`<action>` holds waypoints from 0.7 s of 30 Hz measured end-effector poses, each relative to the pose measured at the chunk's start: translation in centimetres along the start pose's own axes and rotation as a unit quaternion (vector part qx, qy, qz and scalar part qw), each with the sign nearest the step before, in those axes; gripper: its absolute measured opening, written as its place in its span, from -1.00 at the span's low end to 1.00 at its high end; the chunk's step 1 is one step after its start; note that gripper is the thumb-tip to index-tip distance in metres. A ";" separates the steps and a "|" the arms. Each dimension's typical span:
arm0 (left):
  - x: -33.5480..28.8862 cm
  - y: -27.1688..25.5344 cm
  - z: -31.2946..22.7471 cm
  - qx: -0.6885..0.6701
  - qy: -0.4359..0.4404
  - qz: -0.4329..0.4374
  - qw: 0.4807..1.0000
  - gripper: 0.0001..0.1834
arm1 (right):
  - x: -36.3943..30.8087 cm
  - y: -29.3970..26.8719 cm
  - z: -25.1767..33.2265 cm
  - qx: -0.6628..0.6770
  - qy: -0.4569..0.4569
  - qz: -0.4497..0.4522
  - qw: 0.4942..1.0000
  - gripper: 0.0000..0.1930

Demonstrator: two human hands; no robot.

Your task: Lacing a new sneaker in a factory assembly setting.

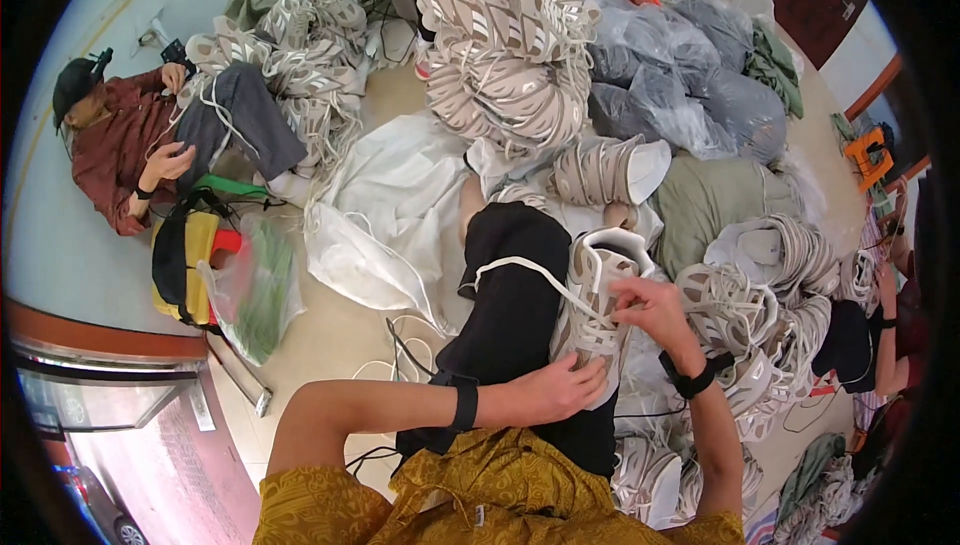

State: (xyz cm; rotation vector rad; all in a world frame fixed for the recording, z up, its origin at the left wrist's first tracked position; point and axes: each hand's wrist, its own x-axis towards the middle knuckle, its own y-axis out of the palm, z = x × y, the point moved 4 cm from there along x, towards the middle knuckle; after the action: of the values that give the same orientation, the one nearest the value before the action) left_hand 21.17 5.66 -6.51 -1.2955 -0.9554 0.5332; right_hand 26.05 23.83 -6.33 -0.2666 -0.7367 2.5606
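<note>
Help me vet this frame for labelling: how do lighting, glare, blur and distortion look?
Head view: bright light overall, with the rim falling to black; glare streaks on the grey plastic bags; the brown strip at lower left bowed by the fisheye; no obvious motion blur on the shoe, left hand or right hand.

Beige-and-white shoe [575, 325] on black-trousered lap [587, 442], toe toward person [480, 480]; cream lace [532, 264] threaded across front, loose length trailing left.
</note>
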 end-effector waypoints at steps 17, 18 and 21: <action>-1.2 0.4 -1.4 0.015 0.034 0.064 0.997 -0.51 | -1.3 0.4 -0.2 -0.070 -0.012 -0.048 0.996 -0.73; -1.4 0.4 -2.3 -0.006 0.043 0.079 0.996 -0.51 | -1.4 0.5 0.0 -0.044 -0.023 -0.051 0.997 -0.73; -0.7 0.5 -2.1 0.035 0.010 0.048 0.998 -0.51 | -1.4 0.3 0.3 -0.013 -0.033 -0.072 0.997 -0.74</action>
State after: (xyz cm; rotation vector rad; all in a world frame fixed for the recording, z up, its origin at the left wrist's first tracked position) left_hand 22.64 4.03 -7.12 -1.2855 -0.8538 0.6233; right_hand 27.03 22.81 -6.20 -0.1328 -0.7847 2.4347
